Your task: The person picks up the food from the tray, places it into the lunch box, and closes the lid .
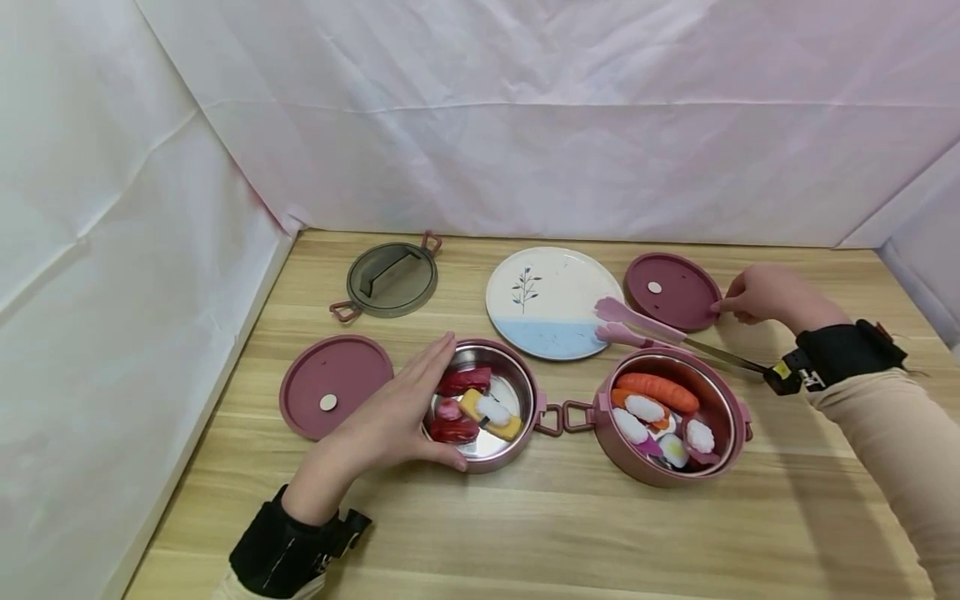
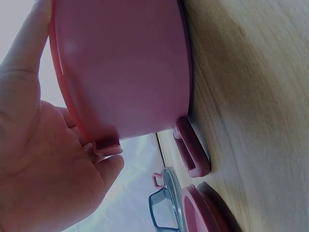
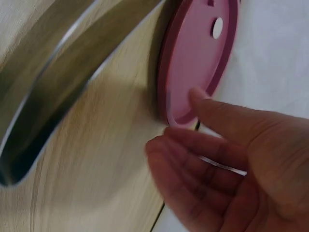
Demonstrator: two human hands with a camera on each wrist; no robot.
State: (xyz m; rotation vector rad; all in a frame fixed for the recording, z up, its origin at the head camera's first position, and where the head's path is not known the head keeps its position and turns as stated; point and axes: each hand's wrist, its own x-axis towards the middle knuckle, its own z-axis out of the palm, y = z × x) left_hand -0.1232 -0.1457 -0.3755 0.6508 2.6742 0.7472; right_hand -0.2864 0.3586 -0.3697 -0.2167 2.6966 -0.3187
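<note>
My left hand [image 1: 390, 408] grips the smaller maroon pot [image 2: 125, 63] from its left side, fingers along the far rim and thumb at the near rim. In that steel-lined pot lie red meat-like pieces [image 1: 454, 431] and a yellow piece with a white top [image 1: 491, 412]. At the far right, my right hand [image 1: 780, 296] pinches the edge of a round maroon lid [image 1: 675, 292], thumb on its upper face. Pink-tipped tongs [image 1: 645, 321] slant between that lid and the larger maroon pot [image 1: 622, 458], which holds toy food, including an orange sausage-like piece [image 1: 660, 390].
A second maroon lid [image 1: 337, 387] lies left of the smaller pot. Behind it sits a dark see-through lid [image 1: 397, 287] with a handle. A white and blue plate [image 1: 562, 292] is at the back middle. White cloth walls [image 1: 525, 167] stand behind and at the sides.
</note>
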